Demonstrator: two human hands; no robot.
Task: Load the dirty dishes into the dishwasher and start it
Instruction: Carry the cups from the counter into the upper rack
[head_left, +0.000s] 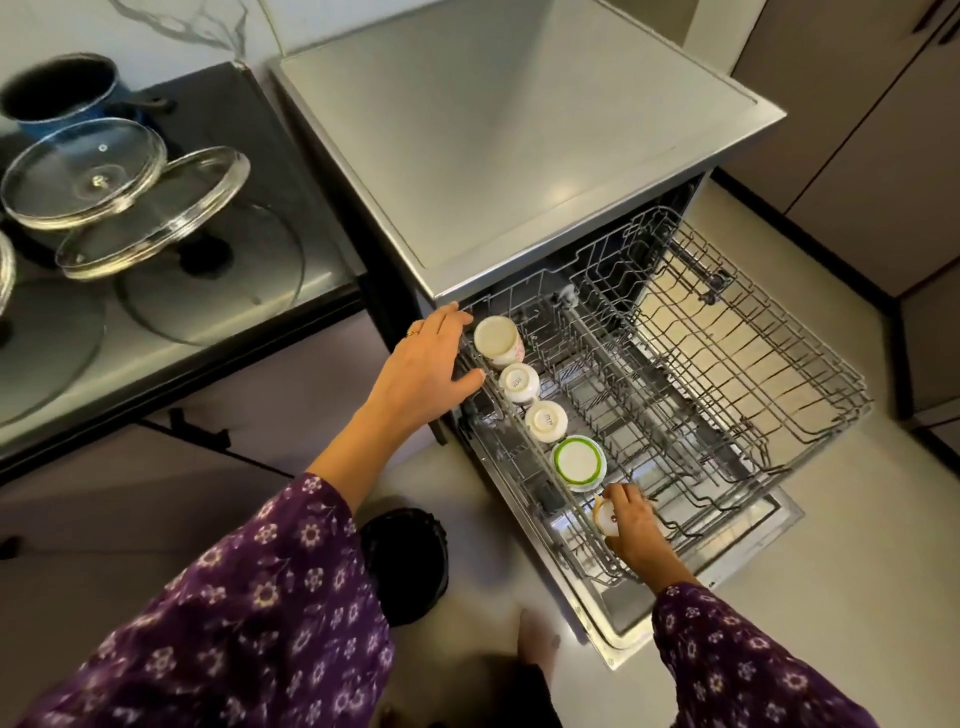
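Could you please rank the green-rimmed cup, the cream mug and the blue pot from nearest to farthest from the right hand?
1. The green-rimmed cup, beside the right hand.
2. The cream mug, at the rack's far end.
3. The blue pot, on the stove.

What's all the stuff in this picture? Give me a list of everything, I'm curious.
dishwasher: one, silver-grey, centre, open
upper rack: one, grey wire, pulled out of the dishwasher
upturned cups: four, white, one with a green ring, in a row along the rack's left side
small cup: one, white, at the near end of that row
counter: one, dark, left of the dishwasher
glass lids: at least four, clear, on the counter
pot: one, blue, back of the counter
dark object: one, black, on the floor; cannot tell what
left hand: rests on the rack's left edge, fingers straight
right hand: grips the small cup
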